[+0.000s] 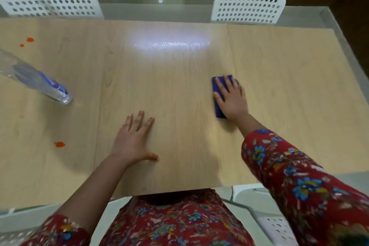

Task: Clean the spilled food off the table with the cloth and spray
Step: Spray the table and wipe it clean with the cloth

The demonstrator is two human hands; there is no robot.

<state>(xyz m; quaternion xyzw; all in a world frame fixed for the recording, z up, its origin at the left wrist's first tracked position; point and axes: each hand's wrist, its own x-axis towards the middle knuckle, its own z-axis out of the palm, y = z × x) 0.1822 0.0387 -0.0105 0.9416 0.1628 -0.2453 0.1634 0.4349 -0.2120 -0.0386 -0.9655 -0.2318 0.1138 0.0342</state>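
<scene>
Under our flat right fingers (221, 86) we should press the cloth (219, 111), sweeping toward spills (59, 144) beyond released left fingers (139, 120).

Her right hand (231, 100) presses flat on a folded dark-blue cloth (218, 96) on the pale wood-grain table (179, 78). Her left hand (135, 138) rests open nearby. A clear plastic spray bottle (38, 82) stands left, near orange-red spilled spots (59, 144).

The table (179, 90) top looks like pale wood-grain laminate, smooth with a soft sheen; the spray bottle (36, 80) is clear glossy plastic; the chairs (248, 7) are white perforated plastic.
</scene>
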